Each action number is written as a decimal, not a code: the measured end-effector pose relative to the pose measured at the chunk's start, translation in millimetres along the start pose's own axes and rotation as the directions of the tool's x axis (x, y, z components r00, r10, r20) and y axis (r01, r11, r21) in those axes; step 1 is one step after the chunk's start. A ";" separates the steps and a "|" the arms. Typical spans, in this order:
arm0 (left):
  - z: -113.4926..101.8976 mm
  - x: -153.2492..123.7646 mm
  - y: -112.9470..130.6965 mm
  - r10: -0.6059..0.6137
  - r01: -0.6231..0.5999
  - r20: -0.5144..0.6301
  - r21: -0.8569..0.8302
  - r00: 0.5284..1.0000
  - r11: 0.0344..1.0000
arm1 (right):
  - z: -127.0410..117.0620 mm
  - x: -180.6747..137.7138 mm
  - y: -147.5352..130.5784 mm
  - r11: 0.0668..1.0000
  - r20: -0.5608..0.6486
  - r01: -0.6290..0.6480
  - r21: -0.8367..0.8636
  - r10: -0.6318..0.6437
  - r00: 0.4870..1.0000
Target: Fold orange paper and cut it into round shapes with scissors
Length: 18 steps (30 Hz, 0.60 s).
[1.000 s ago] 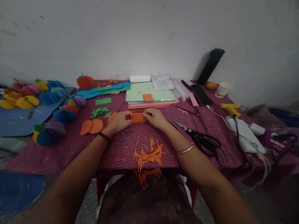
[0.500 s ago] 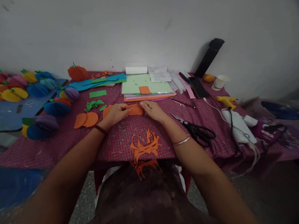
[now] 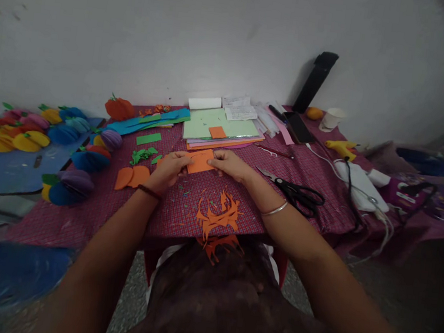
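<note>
An orange paper piece [image 3: 199, 161] lies between my two hands on the checked maroon tablecloth [image 3: 185, 210]. My left hand [image 3: 171, 168] pinches its left edge with curled fingers. The right edge is gripped by my right hand [image 3: 228, 163]. Just left of my left hand lie orange paper ovals [image 3: 131, 176]. Orange paper offcuts [image 3: 218, 220] sit near the table's front edge in front of my hands, some hanging over it.
Black scissors [image 3: 295, 188] lie right of my right hand. A stack of coloured sheets [image 3: 220, 130] is behind my hands. Paper pumpkins [image 3: 49, 136] crowd the left. A yellow glue gun [image 3: 341, 147], cables, a paper cup [image 3: 332, 117] and a phone [image 3: 300, 127] are at right.
The orange piece between my hands now looks flatter and more rectangular than the folded rounded shape held before. The camera view shifted slightly; my hands stay in the same spot.
</note>
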<state>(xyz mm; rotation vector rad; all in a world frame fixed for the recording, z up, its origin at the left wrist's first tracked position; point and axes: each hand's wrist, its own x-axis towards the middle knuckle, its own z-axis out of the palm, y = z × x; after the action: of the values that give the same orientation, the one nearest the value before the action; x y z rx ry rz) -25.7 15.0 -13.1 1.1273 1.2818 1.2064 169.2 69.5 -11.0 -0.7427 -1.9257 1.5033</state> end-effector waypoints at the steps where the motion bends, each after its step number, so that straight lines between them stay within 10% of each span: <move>1: 0.4 -0.2 0.1 -0.004 0.004 0.003 -0.012 1.000 1.000 | 0.3 -0.1 -0.1 1.000 0.000 0.001 0.004 -0.001 1.000; 18: 6.7 -4.1 4.7 -0.143 0.155 0.070 -0.205 0.987 0.966 | 7.0 -2.3 -2.6 0.974 -0.054 -0.121 0.190 0.134 0.990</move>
<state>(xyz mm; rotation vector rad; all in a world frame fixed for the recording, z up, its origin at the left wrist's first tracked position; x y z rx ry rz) -18.7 11.6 -8.2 0.8891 1.1469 1.1603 165.4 62.7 -10.1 -0.8338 -1.6882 1.6879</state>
